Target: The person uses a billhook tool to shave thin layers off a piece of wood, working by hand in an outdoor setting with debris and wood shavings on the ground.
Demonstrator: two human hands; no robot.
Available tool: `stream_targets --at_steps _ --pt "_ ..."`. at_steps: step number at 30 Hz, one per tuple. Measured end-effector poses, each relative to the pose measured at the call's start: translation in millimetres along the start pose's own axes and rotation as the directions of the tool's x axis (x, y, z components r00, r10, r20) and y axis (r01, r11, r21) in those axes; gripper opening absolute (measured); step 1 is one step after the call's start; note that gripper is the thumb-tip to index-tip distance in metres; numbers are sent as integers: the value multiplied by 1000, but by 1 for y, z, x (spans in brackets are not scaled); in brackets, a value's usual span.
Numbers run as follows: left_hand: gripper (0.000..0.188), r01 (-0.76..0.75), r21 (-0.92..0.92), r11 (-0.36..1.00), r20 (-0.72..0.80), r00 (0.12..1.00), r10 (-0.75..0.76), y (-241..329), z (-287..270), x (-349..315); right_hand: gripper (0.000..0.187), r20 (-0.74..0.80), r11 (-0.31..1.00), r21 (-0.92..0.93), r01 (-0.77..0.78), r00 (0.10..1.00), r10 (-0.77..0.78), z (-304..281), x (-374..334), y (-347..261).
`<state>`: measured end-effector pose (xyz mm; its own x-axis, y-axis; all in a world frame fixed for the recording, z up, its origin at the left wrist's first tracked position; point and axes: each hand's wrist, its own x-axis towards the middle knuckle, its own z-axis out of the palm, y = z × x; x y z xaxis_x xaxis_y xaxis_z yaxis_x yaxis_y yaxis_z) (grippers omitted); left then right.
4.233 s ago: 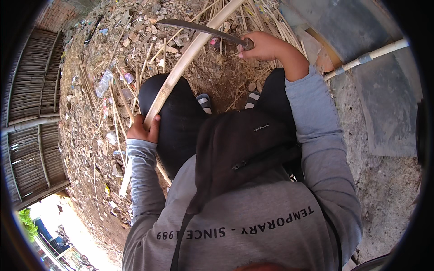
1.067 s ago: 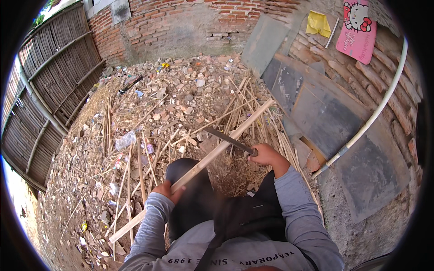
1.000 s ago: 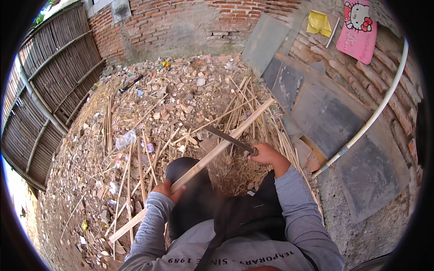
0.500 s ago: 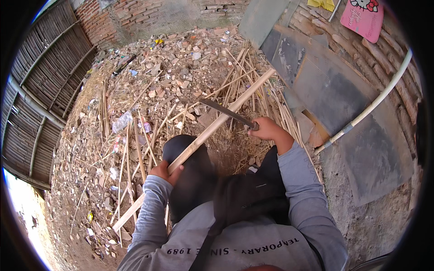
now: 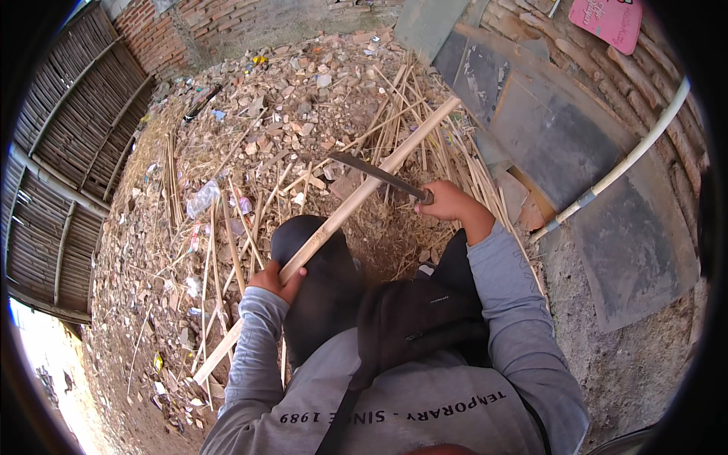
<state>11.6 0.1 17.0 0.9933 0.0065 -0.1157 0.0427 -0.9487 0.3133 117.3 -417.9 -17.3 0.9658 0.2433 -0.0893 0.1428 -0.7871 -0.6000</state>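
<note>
My left hand [image 5: 278,282] is closed round a long pale bamboo strip [image 5: 335,221], near my left knee. The strip slants from beside my left forearm up to the far right. In my right hand [image 5: 447,206] is the handle of a machete [image 5: 379,174]. Its dark blade points left and lies across the strip, over the upper part of it; whether the edge bites into the bamboo I cannot tell. The strip passes over my left thigh.
Thin bamboo strips [image 5: 409,114] lie heaped beyond my right hand, with more sticks [image 5: 230,243] on the left. Rubble and litter [image 5: 303,114] cover the ground. Dark flat sheets [image 5: 557,136] and a pale pole [image 5: 629,178] lean at the right; a bamboo wall [image 5: 72,129] stands left.
The view has shifted slightly, so the surroundings sit a little higher. The machete's blade stays across the strip, and both hands keep their grips.
</note>
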Motion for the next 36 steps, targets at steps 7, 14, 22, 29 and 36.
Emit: stream_targets --at_steps 7,14,22,29,36 --pt "65 -17 4 1000 -5 1000 17 -3 2 1 35 7 1000 -28 7 1000 -7 -2 -1 -3" --pt "65 0 23 1000 3 1000 0 -2 2 2 34 27 1000 8 -3 1000 3 -1 -1 -2" --pt "63 -17 6 1000 -37 999 17 -4 6 2 33 54 1000 -1 3 999 -3 2 1 4" --pt "63 -42 -3 999 -91 995 42 -7 12 1 29 -40 1000 -10 29 999 -29 -1 -3 -8" --pt "59 -65 28 998 -147 987 68 -7 15 -1 33 -52 982 -187 -13 999 3 -22 -8 -21"
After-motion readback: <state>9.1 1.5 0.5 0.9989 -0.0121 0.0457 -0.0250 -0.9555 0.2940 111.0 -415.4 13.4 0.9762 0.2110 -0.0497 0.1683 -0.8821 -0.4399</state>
